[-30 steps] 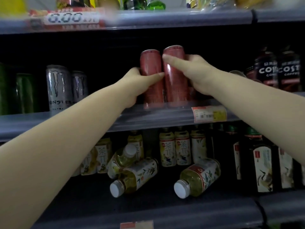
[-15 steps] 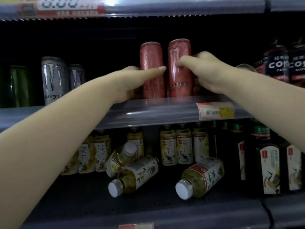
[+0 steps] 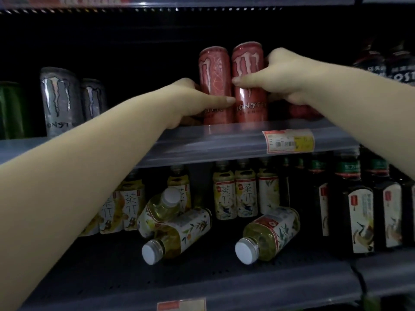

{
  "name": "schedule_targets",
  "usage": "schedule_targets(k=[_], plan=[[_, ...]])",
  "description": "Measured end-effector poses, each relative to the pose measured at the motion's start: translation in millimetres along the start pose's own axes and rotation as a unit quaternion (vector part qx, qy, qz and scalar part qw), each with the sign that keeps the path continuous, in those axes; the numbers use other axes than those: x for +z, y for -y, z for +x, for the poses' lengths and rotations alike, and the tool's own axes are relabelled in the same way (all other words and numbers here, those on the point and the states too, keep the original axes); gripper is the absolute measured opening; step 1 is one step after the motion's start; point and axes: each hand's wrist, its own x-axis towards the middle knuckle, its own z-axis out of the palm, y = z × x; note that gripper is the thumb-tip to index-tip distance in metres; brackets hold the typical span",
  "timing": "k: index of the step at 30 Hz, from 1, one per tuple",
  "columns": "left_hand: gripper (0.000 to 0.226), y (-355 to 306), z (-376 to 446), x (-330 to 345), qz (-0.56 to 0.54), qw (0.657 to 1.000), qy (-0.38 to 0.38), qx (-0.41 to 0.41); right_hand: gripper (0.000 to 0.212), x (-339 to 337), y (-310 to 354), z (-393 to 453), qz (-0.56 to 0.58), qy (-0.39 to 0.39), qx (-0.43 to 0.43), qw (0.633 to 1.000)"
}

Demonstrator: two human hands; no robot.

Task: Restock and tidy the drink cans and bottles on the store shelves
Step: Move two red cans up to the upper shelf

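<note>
Two pink Monster cans stand upright side by side on the middle shelf (image 3: 224,142). My left hand (image 3: 193,102) wraps the lower part of the left pink can (image 3: 214,72), thumb across its front. My right hand (image 3: 280,75) grips the right pink can (image 3: 248,70) from its right side, thumb on the front. More pink cans (image 3: 301,111) lie partly hidden behind my right hand.
Silver Monster cans (image 3: 59,99) and a green can (image 3: 10,108) stand to the left. Dark coffee bottles (image 3: 399,68) are at far right. On the lower shelf, three tea bottles (image 3: 179,234) lie on their sides among upright tea bottles (image 3: 235,194) and dark bottles (image 3: 359,216).
Both pink cans have come down to rest on the shelf with logos facing front. My right thumb has slid lower on its can. The camera has tilted down a little.
</note>
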Motion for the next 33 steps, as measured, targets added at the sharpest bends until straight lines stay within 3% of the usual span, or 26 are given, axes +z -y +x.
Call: schedule_targets(k=[5, 8, 13, 19, 26, 33], plan=[[0.089, -5.0, 2.6, 8.1, 0.007, 0.999, 0.002, 0.033, 0.024, -18.4, 11.2, 3.3, -0.044, 0.023, 0.018, 0.999], [0.086, -9.9, 3.8, 21.4, 0.012, 0.999, -0.011, 0.045, 0.017, -25.9, 9.6, 1.8, -0.081, 0.008, 0.037, 0.996], [0.077, -12.4, 7.1, 34.7, 0.015, 0.997, -0.022, 0.072, 0.021, -27.8, 0.6, 0.1, -0.053, -0.017, 0.039, 0.998], [0.070, -10.2, 5.7, 37.7, 0.005, 0.996, -0.035, 0.082, 0.023, -26.6, 4.7, -7.6, -0.098, -0.037, 0.027, 0.994], [0.110, -11.6, 6.4, 39.5, 0.034, 0.994, -0.063, 0.083, 0.030, -22.8, 2.4, -7.2, -0.020, -0.034, 0.042, 0.998], [0.106, -10.0, 0.8, 42.0, 0.044, 0.991, -0.081, 0.096, 0.039, -21.4, -2.7, -13.6, -0.018, -0.060, 0.028, 0.998]])
